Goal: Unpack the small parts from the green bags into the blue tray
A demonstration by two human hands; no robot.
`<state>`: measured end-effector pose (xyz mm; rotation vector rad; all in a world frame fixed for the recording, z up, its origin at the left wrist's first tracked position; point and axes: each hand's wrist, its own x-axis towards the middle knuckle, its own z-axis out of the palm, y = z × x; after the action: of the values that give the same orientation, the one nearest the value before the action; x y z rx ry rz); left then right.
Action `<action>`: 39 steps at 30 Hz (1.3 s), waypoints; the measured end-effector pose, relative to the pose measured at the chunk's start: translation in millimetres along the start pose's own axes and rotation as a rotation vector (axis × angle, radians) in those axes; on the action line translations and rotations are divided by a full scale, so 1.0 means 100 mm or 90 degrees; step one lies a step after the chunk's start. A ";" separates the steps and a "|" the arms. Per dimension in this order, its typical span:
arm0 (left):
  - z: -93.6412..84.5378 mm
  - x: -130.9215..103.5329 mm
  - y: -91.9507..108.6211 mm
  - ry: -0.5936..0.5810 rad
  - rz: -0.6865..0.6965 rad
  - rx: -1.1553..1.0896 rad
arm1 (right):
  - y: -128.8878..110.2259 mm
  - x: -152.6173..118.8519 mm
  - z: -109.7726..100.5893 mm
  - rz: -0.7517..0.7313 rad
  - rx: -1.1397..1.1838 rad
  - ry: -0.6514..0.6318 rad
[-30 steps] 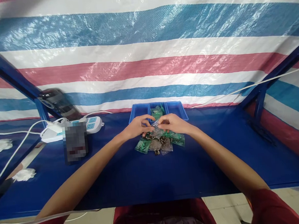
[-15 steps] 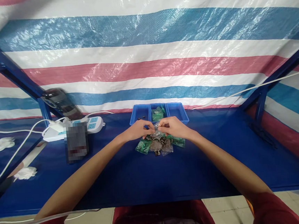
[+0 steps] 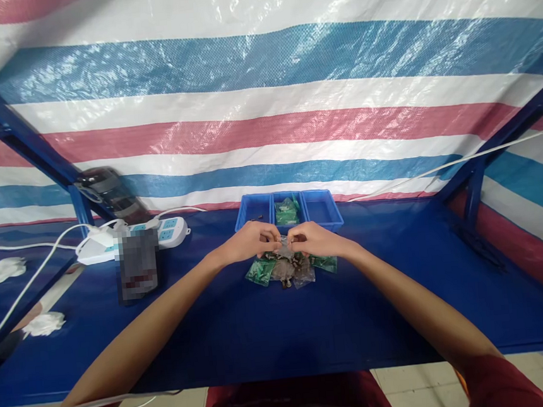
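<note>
My left hand and my right hand meet over a small pile in the middle of the blue table. Between them is a small clear plastic bag, its upper edge pinched by the fingertips of both hands. Whether anything is inside this bag I cannot tell. Below and around it lie green packets and clear bags with small dark or metallic parts. Just behind the hands stands a blue three-compartment tray, with green packets in its middle compartment and a few small dark pieces in the left one.
To the left are a white power strip with cables, a dark pixelated object and a dark bottle. Crumpled white tissues lie farther left, near another person's arm. Blue frame posts slant up at both sides.
The whole view has shifted slightly, so the scene sits a little lower. Both hands keep pinching the clear bag and have turned slightly, with the bag held closer to the pile.
</note>
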<state>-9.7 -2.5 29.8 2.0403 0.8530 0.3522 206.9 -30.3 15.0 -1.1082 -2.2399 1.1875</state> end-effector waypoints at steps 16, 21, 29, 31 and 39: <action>0.02 0.02 -0.03 0.057 0.031 0.034 | -0.06 0.01 0.02 -0.022 -0.083 0.047; 0.05 0.05 -0.02 0.102 0.059 0.071 | -0.06 0.00 0.01 -0.016 -0.059 0.060; 0.03 0.04 -0.10 0.061 0.020 0.034 | -0.01 0.01 0.03 0.014 -0.008 0.044; 0.02 0.05 -0.13 0.037 0.002 0.009 | 0.00 0.01 0.03 0.014 -0.012 0.059; 0.00 0.02 -0.08 -0.049 -0.004 0.042 | 0.00 0.00 0.05 -0.002 -0.050 -0.013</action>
<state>-12.0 2.0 23.1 2.0980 0.8336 0.2429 204.3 -32.8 12.0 -1.1265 -2.3214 1.1225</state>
